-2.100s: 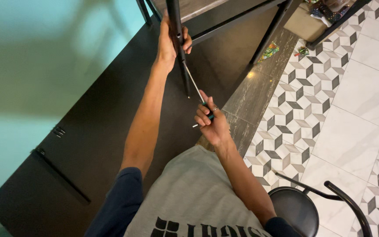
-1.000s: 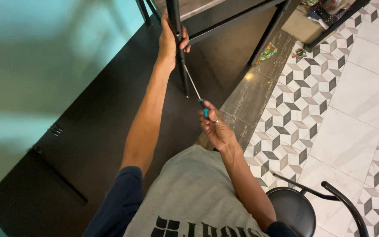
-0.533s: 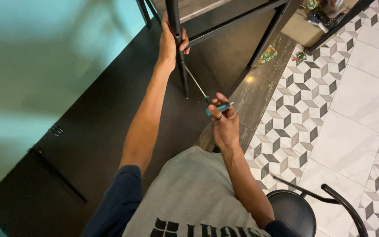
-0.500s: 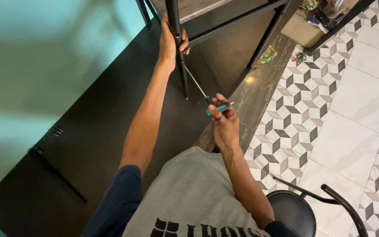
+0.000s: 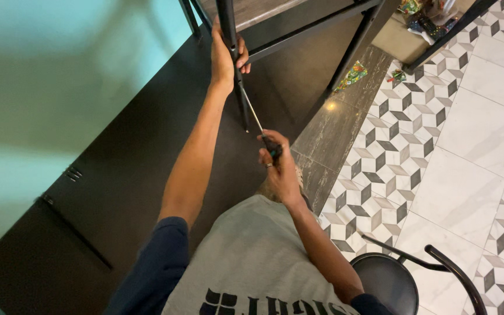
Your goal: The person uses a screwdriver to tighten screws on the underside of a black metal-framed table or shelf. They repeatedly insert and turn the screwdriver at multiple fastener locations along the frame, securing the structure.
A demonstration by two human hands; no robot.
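One screwdriver (image 5: 261, 128) in right hand (image 5: 278, 169); left hand (image 5: 226, 55) grips one black leg (image 5: 231, 35).

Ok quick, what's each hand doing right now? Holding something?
Left hand: closed around the black metal leg of the frame.
Right hand: closed on the screwdriver, its shaft angled up towards the leg.

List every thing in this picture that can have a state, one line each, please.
Left hand: closed around the black leg.
Black leg: upright, gripped.
Right hand: closed on the screwdriver handle.
Screwdriver: held tilted, tip up at the leg.
Stool: standing on the tiled floor, unoccupied.
Wrapper: lying loose on the floor.
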